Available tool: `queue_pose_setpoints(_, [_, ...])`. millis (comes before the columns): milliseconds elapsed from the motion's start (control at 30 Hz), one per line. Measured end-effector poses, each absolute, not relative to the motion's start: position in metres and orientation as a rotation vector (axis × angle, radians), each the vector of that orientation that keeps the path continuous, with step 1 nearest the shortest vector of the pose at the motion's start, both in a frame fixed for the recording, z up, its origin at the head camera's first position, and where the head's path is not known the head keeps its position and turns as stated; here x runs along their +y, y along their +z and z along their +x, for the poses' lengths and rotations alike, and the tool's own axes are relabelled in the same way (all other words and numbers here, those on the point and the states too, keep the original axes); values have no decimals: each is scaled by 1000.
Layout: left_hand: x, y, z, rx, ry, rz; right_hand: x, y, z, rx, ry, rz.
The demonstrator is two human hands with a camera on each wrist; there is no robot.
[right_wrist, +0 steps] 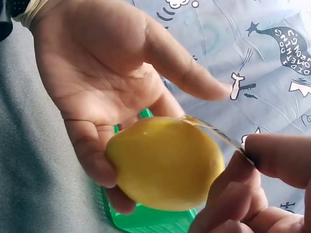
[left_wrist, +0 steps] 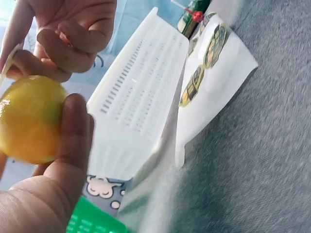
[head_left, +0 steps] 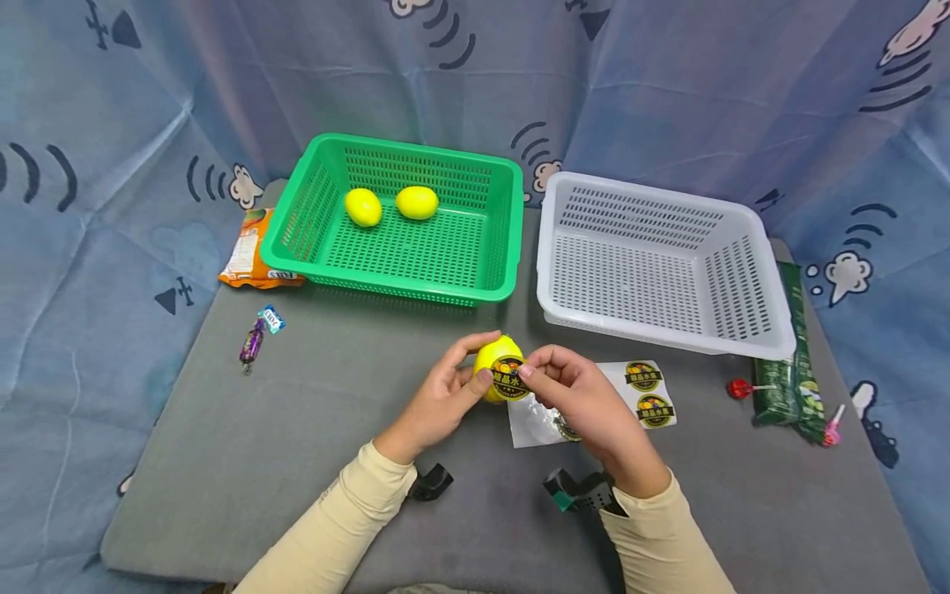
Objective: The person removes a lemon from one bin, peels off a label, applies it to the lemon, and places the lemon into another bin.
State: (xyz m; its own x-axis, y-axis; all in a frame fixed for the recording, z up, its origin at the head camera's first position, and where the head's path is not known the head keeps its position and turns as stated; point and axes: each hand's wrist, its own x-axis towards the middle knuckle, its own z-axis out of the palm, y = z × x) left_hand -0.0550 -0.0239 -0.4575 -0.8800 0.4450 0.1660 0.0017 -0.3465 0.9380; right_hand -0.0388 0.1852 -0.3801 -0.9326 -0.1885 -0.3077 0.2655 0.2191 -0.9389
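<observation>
My left hand (head_left: 445, 388) grips a yellow lemon (head_left: 493, 363) just above the grey mat, thumb and fingers curled round it (left_wrist: 29, 119). My right hand (head_left: 567, 384) pinches a round dark sticker (head_left: 509, 378) and holds it against the lemon's front. The sticker's edge (right_wrist: 218, 136) stands partly off the lemon (right_wrist: 165, 162) in the right wrist view. A white backing sheet (head_left: 534, 421) with three more round stickers (head_left: 642, 375) lies on the mat under my right hand.
A green basket (head_left: 505, 239) at the back left holds two lemons (head_left: 364, 206). An empty white basket (head_left: 742, 330) stands to its right. A snack bag (head_left: 248, 256), sweets (head_left: 252, 342), a green packet (head_left: 794, 363) and lollipops (head_left: 738, 388) lie round the edges.
</observation>
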Motion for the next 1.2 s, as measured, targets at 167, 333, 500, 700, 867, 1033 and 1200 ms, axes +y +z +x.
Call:
queue_pose_setpoints(167, [-18, -458, -52, 1597, 2389, 467, 181, -382, -38, 2217, -1776, 92])
queue_pose_setpoints(333, [-14, -458, -47, 1528, 2495, 396, 175, -384, -37, 2386, -1741, 117])
queue_pose_setpoints(500, [-14, -455, -44, 1391, 2554, 433, 172, -383, -35, 2502, -1727, 162])
queue_pose_setpoints(700, [-22, -447, -42, 1163, 2563, 422, 176, -384, -36, 2631, -1718, 180])
queue_pose_setpoints(867, [-22, -440, -45, 1135, 2576, 286, 178, -384, -36, 2895, -1855, -241])
queue_pose_setpoints(1033, [-16, -438, -46, 1150, 2564, 241, 167, -387, -41, 3025, -1618, -1069])
queue_pose_setpoints(1200, [-12, -436, -40, 1046, 2592, 272, 158, -398, -44, 3050, -1323, -1189])
